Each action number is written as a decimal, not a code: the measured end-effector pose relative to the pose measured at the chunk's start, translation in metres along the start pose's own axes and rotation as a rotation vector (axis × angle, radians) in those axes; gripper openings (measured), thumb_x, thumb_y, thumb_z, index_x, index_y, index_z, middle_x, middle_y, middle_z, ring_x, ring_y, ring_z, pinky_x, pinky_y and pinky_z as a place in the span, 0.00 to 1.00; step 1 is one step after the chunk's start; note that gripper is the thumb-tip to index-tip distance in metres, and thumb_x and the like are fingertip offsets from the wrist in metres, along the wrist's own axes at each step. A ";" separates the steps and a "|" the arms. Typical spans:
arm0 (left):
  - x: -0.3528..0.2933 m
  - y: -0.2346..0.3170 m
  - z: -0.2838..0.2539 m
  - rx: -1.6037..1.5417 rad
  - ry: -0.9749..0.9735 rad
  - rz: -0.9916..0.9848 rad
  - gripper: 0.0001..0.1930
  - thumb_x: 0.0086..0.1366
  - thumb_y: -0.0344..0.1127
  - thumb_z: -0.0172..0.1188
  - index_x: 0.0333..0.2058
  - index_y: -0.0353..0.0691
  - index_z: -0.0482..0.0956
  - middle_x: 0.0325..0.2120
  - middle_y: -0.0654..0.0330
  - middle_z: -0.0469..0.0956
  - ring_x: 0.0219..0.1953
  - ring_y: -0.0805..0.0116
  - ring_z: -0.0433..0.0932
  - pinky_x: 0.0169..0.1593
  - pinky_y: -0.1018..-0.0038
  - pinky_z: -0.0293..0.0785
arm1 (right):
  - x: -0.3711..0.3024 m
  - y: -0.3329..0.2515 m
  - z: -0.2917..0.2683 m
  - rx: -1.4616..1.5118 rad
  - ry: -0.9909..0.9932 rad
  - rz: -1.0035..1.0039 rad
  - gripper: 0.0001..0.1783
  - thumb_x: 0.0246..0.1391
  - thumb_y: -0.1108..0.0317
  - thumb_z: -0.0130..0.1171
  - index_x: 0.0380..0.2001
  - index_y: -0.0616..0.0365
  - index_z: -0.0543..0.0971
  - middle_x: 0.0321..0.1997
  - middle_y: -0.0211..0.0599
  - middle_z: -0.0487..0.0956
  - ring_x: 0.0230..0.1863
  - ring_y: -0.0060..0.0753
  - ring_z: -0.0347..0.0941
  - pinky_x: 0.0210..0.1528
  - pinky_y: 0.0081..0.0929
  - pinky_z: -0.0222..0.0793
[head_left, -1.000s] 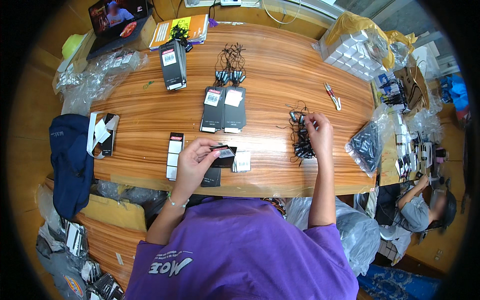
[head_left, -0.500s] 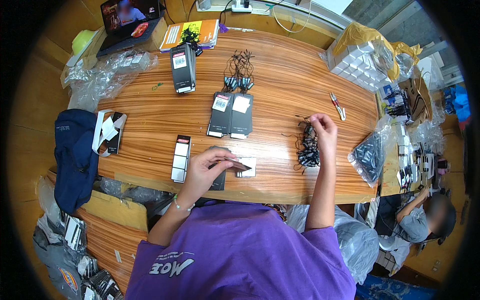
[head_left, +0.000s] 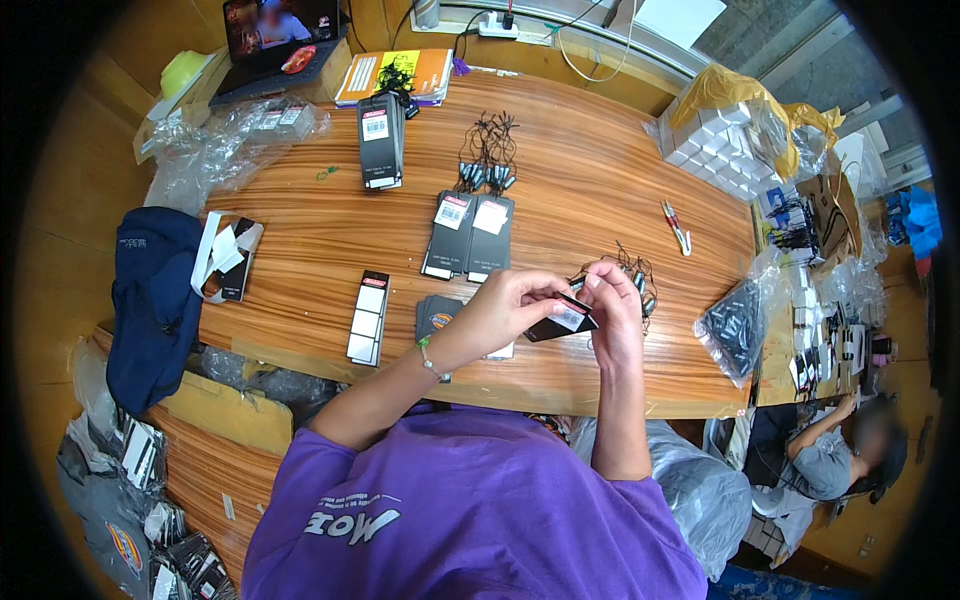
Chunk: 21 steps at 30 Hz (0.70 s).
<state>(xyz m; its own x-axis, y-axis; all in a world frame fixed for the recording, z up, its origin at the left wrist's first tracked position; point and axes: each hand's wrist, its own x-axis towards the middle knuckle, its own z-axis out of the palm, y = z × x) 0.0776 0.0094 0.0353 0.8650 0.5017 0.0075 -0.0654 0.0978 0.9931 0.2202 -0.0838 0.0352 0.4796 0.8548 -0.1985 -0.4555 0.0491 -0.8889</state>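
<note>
My left hand (head_left: 515,305) pinches a black hang tag (head_left: 546,330) with a white label on it. At the tag's upper corner, my right hand (head_left: 615,305) has its thumb and forefinger pressed together, with a dark cord between them. Beside and behind that hand lies a heap of black cords (head_left: 640,270) with small barrels. Under my left forearm sits a pile of dark tags (head_left: 435,313) with a coloured logo. A white card (head_left: 503,352) is mostly hidden by my left hand. To its left is a dark strip with white label squares (head_left: 368,318).
Two stacks of corded dark tags (head_left: 448,240) lie mid-table, another stack (head_left: 381,150) farther back. Red-handled snips (head_left: 676,228) and a bag of black pieces (head_left: 735,322) are at right. White boxes (head_left: 715,140) stand at the back right; a person (head_left: 825,455) sits beyond.
My left hand has carried the tag rightward to my right hand. My right hand has come left and nearer from the cord heap, bringing a cord, and the hands now meet at the tag.
</note>
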 end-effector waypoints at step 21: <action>-0.017 0.002 -0.011 0.058 0.087 -0.015 0.08 0.56 0.24 0.58 0.36 0.32 0.77 0.36 0.58 0.78 0.35 0.76 0.76 0.40 0.81 0.73 | 0.027 -0.034 -0.010 0.717 -0.202 0.012 0.08 0.57 0.64 0.49 0.32 0.56 0.72 0.30 0.30 0.71 0.31 0.24 0.64 0.39 0.27 0.62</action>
<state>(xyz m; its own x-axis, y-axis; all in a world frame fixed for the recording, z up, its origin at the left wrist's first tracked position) 0.0570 0.0100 0.0362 0.8190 0.5736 -0.0150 -0.0219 0.0573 0.9981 0.2561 -0.0678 0.0560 0.3553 0.9325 -0.0652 -0.8708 0.3048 -0.3857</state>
